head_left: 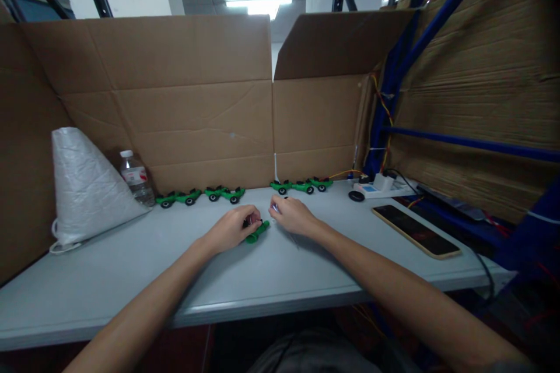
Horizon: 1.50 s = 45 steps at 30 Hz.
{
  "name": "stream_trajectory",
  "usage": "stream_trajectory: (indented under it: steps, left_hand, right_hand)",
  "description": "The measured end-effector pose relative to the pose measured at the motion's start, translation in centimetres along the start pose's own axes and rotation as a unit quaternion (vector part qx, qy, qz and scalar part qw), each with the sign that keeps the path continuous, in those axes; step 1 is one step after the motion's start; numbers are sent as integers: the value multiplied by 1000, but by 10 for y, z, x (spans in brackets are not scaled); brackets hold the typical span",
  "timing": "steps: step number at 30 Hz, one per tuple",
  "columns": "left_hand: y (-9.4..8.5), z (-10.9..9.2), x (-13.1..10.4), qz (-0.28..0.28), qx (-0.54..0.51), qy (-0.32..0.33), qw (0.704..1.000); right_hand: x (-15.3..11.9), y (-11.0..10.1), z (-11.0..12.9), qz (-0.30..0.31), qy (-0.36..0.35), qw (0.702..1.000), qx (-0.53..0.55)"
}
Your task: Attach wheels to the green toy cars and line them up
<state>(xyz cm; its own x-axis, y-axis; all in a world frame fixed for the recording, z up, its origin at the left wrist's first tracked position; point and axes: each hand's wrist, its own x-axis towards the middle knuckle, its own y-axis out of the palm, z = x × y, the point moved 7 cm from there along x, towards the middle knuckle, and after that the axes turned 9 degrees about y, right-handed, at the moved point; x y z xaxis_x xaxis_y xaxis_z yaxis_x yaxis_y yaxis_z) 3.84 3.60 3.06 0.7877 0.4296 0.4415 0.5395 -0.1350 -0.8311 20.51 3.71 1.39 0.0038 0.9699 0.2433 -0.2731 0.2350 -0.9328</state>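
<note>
Near the middle of the tabletop, my left hand point(231, 229) is closed around a small green toy car point(258, 232), whose green body pokes out below the fingers. Just to the right, my right hand point(292, 215) is pinched around something small and pale at the fingertips, too small to name. A gap of white tabletop lies between the right fingertips and the car. Behind the hands, more green toy cars with black wheels stand in a left row point(223, 193) and a right row point(301, 186) along the cardboard.
The white table point(131, 297) is bordered by cardboard walls point(196, 122). A white drawstring bag point(87, 192) and a water bottle point(135, 178) stand at the left. At the right lie a phone point(415, 230), a black ring point(356, 196) and a power strip point(389, 186) with cables beside a blue rack post point(387, 111).
</note>
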Motion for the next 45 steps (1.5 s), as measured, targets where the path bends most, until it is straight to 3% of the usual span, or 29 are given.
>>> stream_trajectory:
  steps: [26, 39, 45]
  left_hand:
    - [4, -1, 1, 12, -1, 20, 1000]
    - [1, -5, 0, 14, 10, 16, 1000]
    - [-8, 7, 0, -21, 34, -13, 999]
  right_hand:
    - [-4, 16, -5, 74, 1, 995, -72]
    - [1, 5, -9, 32, -17, 998, -43]
    - [5, -1, -10, 28, -73, 997, -4]
